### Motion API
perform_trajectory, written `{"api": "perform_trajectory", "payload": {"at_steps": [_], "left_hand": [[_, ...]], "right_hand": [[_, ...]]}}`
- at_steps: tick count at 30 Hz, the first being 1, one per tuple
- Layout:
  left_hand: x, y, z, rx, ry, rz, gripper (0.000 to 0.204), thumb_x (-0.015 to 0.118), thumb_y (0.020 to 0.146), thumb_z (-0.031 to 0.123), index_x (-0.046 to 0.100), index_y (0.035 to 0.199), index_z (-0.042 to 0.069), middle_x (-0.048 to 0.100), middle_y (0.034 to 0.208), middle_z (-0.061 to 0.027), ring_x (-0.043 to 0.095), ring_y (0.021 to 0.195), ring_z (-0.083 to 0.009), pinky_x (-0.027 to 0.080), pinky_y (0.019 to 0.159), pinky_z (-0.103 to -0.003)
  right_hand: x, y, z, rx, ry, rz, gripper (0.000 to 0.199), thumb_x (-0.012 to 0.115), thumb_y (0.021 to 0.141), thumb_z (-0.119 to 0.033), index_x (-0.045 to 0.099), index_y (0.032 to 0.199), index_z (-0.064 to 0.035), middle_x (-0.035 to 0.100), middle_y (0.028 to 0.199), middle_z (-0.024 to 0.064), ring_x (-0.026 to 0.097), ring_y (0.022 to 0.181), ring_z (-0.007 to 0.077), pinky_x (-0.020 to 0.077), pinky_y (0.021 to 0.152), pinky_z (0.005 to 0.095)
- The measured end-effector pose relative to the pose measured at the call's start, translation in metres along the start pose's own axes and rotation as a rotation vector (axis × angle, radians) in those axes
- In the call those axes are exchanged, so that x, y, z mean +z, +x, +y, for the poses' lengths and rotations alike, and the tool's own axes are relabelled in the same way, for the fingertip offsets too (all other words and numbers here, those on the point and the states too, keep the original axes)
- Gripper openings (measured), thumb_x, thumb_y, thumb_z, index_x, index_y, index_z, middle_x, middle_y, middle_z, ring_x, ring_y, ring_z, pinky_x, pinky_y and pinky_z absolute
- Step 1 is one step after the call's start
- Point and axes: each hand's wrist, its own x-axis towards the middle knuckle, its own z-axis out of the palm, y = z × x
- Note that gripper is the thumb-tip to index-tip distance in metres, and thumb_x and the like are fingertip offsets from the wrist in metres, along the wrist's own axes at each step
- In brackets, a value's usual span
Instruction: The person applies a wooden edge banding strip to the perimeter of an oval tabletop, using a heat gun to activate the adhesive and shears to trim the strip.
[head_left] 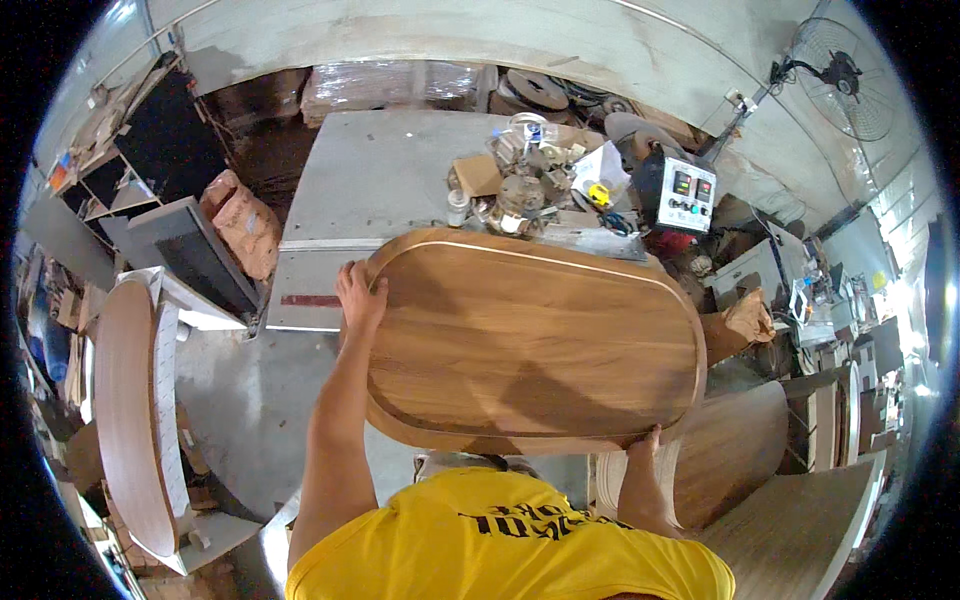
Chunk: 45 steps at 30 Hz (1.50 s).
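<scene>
A large wooden panel (530, 340) with rounded ends and a raised rim, like a tabletop, is held in front of my body. Its broad recessed face is turned up toward me, with shadows across the lower part. My left hand (360, 295) grips the rim at the upper left, the thumb over the edge. At the lower right, my right hand (645, 445) grips the near edge; most of its fingers are hidden beneath the panel. The panel's far edge overlaps the grey worktable (360, 180) in the view; whether it rests on it I cannot tell.
Jars, papers, a yellow tape measure (599, 195) and other clutter cover the table's right side. Beside it stands a control box (686, 195). Curved wooden panels stand left (127, 410) and lower right (735, 450). A wall fan (843, 75) is at the upper right.
</scene>
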Motion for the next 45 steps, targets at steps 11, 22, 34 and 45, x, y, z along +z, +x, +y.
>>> {"api": "perform_trajectory", "payload": {"at_steps": [11, 22, 34, 45], "left_hand": [[0.059, 0.073, 0.003, 0.206, 0.331, -0.4, 0.045, 0.061, 0.097, 0.037, 0.057, 0.141, 0.024, 0.052, 0.151, 0.0014, 0.05, 0.137, -0.0294, 0.04, 0.114, -0.047], [0.045, 0.077, 0.01, 0.272, 0.152, -0.391, 0.029, 0.062, 0.098, 0.019, 0.07, 0.124, 0.012, 0.065, 0.136, -0.0046, 0.061, 0.122, -0.0349, 0.051, 0.101, -0.042], [0.043, 0.078, -0.001, 0.308, 0.143, -0.321, 0.028, 0.064, 0.096, 0.012, 0.072, 0.123, 0.011, 0.066, 0.134, -0.0109, 0.063, 0.116, -0.037, 0.051, 0.1, -0.045], [0.04, 0.075, 0.004, 0.323, 0.245, -0.315, 0.029, 0.063, 0.096, 0.012, 0.072, 0.123, 0.012, 0.067, 0.134, -0.0081, 0.061, 0.121, -0.0342, 0.048, 0.102, -0.044]], "right_hand": [[0.011, -0.027, 0.011, 0.031, 0.025, -0.235, 0.068, 0.049, 0.101, -0.057, 0.043, 0.15, -0.0098, 0.045, 0.152, 0.0135, 0.049, 0.132, 0.0378, 0.0441, 0.108, 0.0564], [-0.037, -0.039, 0.021, -0.015, 0.111, -0.315, 0.052, 0.061, 0.096, -0.052, 0.062, 0.13, -0.013, 0.066, 0.126, 0.0101, 0.062, 0.114, 0.0355, 0.0519, 0.098, 0.0543], [0.375, -0.033, -0.148, -1.27, -0.812, -0.411, 0.027, 0.058, 0.101, -0.021, 0.055, 0.12, -0.0029, 0.064, 0.103, 0.0155, 0.063, 0.098, 0.0257, 0.0504, 0.086, 0.0376], [0.549, 0.003, -0.229, -1.268, -1.831, -0.064, 0.049, 0.038, 0.103, -0.045, 0.065, 0.12, -0.0084, 0.069, 0.117, 0.0235, 0.065, 0.11, 0.0441, 0.0499, 0.094, 0.0555]]}}
